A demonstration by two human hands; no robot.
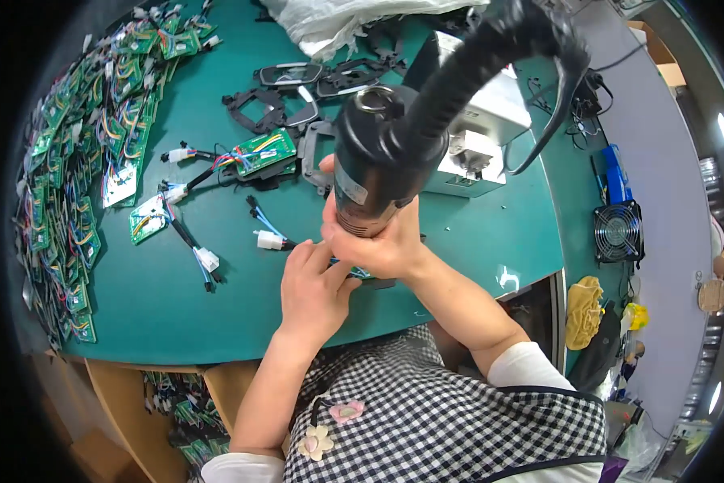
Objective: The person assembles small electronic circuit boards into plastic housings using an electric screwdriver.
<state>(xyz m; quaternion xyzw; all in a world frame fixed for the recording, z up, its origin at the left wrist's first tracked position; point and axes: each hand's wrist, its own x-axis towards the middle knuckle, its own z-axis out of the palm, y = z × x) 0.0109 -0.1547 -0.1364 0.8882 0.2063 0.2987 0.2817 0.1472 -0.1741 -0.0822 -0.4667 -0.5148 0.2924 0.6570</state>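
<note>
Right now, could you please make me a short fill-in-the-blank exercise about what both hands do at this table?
1. The right hand grips a black power ____.
2. The left hand presses a small part onto the ____ table.
3. Green circuit boards are piled on the person's ____ side.

Missing words: screwdriver; green; left

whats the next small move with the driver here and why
Probably press the black power screwdriver straight down and run it. The right hand has its grip around the tool's lower body, held upright over a small green circuit board at the edge of the green table, and the left hand pins that board down. The tip itself is hidden, so check it is seated first.
</note>
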